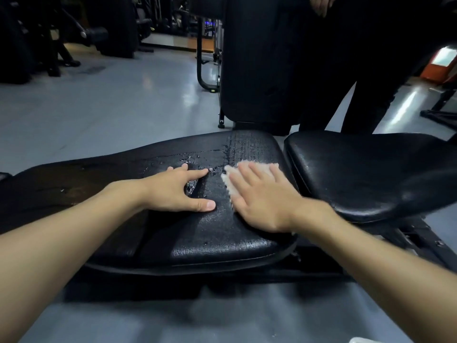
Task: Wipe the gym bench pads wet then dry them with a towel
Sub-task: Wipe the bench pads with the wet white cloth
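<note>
I see two black pads of the gym bench. The long pad (222,231) lies in front of me, and the second pad (371,174) is just beside it on my right, with a narrow gap between them.

There is one white cloth (227,179), and it lies on the far right part of the long pad. My right hand (262,201) presses flat on it with straight fingers, so only the edges of the cloth show. The hand looks a little blurred.

My left hand (176,191) rests on the same pad, near the cloth but not touching it. It holds nothing, and the thumb and the fingers are spread.

Many water drops (193,157) shine on the pad beyond my left hand.

Behind the bench stands one person in dark clothes (358,70), next to one upright black pad (257,70). The floor (99,107) is grey and glossy.
</note>
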{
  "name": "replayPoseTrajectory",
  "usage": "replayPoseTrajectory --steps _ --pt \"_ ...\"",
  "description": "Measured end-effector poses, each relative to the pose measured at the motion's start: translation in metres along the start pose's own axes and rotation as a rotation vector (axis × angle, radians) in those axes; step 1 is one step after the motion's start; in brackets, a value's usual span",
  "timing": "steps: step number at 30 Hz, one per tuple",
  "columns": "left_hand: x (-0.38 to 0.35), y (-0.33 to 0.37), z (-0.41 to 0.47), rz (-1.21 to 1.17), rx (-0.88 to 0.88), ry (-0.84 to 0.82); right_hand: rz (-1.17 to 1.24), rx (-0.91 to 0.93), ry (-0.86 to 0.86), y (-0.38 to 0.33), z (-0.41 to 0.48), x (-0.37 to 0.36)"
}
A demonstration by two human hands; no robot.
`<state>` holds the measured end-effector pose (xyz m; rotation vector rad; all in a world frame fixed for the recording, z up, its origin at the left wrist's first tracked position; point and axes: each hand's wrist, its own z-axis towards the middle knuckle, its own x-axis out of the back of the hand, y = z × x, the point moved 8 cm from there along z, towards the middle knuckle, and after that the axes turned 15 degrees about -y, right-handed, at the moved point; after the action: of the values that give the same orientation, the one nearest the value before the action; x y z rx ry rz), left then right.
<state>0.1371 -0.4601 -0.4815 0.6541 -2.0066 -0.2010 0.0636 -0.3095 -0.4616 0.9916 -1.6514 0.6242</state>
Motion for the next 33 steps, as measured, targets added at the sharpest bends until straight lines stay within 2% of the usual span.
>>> replayPoseTrajectory --steps 4,9,13,23,28,33 --pt "-0.001 0.003 -0.005 -0.027 -0.007 0.002 -0.031 0.057 -0.016 -0.022 -0.064 -0.011" --pt "0.005 0.003 -0.022 -0.014 -0.059 0.023 -0.033 0.087 -0.056 -0.025 -0.082 -0.013" --pt "0.0 -0.006 -0.026 0.047 -0.019 -0.044 -0.016 0.044 -0.089 -0.009 -0.041 0.001" --pt "-0.003 -0.016 -0.013 0.047 -0.023 -0.026 0.082 -0.197 -0.101 0.059 0.157 0.054" --pt "-0.001 -0.017 -0.009 0.061 -0.009 -0.04 0.08 -0.248 -0.108 0.056 0.169 0.059" --pt "0.0 -0.014 -0.007 0.07 0.011 -0.048 0.061 -0.143 -0.08 0.032 0.133 0.036"
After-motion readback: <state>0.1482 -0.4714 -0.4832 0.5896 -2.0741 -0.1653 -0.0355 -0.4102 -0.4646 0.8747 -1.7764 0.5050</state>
